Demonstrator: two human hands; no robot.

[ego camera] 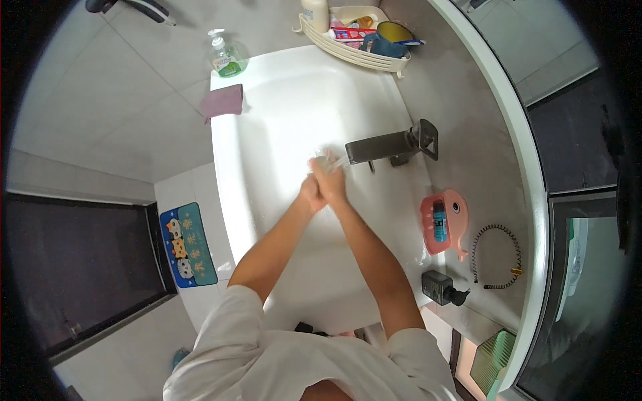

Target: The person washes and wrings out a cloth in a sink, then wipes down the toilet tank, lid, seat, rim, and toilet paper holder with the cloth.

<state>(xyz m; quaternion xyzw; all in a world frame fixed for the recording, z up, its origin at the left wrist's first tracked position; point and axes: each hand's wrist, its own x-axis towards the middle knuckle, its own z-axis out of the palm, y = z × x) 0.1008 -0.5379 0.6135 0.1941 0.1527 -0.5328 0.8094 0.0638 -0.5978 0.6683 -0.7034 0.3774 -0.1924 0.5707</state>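
Note:
My left hand (312, 192) and my right hand (331, 180) are pressed together over the white washbasin (281, 130). A thin stream of water (342, 162) falls on them from the dark faucet (381, 146), whose spout ends just right of my fingers. My right hand lies partly over the left and reaches farther forward. The fingers are blurred and partly hidden by each other and by splashing water, so their grip is unclear. No object shows between my palms.
A purple cloth (223, 101) hangs over the basin's left rim by a soap pump bottle (227, 59). A corner rack (358, 54) holds toiletries and a mug (387, 39). At right are a pink whale-shaped holder (454, 220), a dark pump bottle (442, 287) and a coiled band (519, 250).

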